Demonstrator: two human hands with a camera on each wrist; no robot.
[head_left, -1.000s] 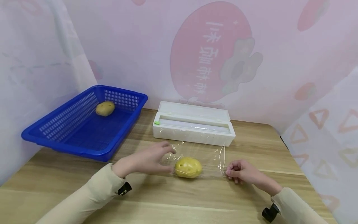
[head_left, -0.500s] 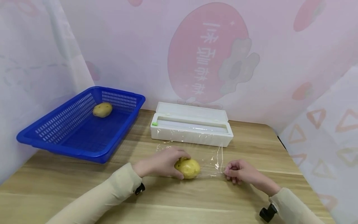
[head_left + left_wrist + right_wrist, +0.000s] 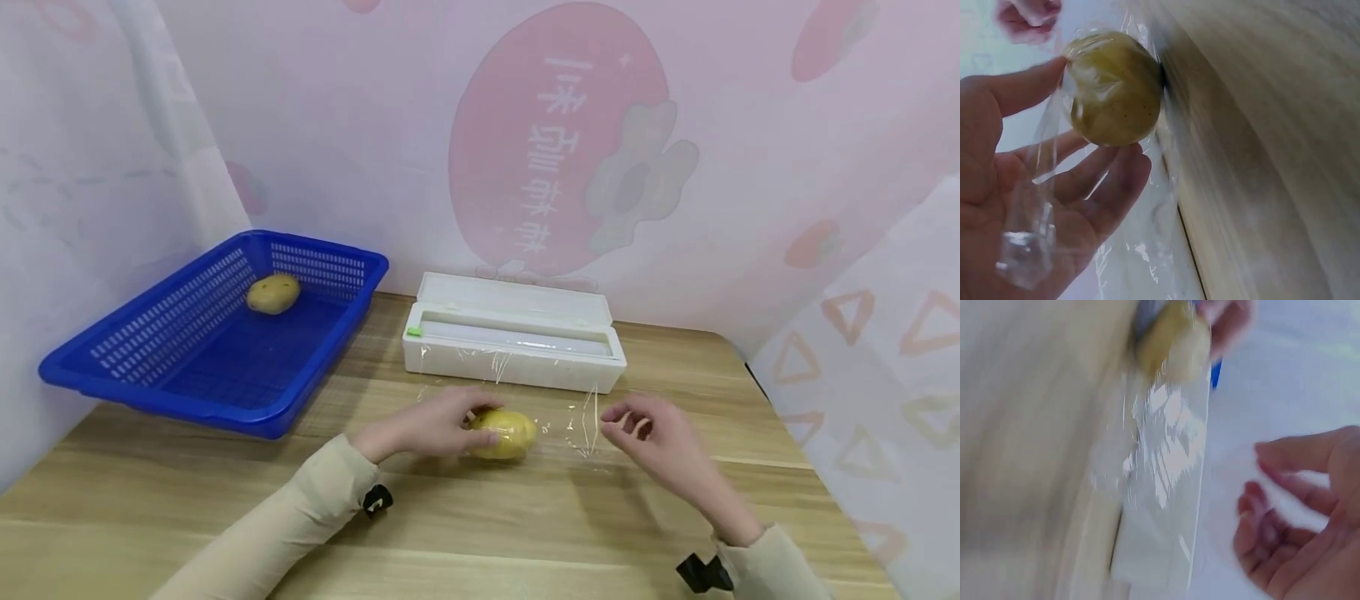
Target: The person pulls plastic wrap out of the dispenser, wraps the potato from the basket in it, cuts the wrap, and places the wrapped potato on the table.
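A potato (image 3: pixel 506 434) lies under clear cling film (image 3: pixel 570 425) on the table. My left hand (image 3: pixel 441 423) grips its left end, thumb in front and fingers behind. In the left wrist view, film clings to the potato (image 3: pixel 1116 87) and hangs in folds across the left palm (image 3: pixel 1016 187). Close by the film's right edge is my right hand (image 3: pixel 660 437), raised a little above the table. Its fingers are loosely curled, and the right wrist view shows the fingertips (image 3: pixel 1261 450) apart from the film's bright creases (image 3: pixel 1169 444). No film shows between them, though that view is blurred.
Behind the potato stands a white cling film dispenser (image 3: pixel 517 365) with its lid (image 3: pixel 513 298) up and a green cutter (image 3: pixel 414 332) at its left end. A blue basket (image 3: pixel 322 354) holding another potato (image 3: pixel 273 294) is at the left. Printed cloth (image 3: pixel 360 133) hangs behind the wooden table (image 3: pixel 450 533).
My left hand has moved right and taken hold of the potato, which has shifted slightly away from me. My right hand has risen from the film's near right corner.
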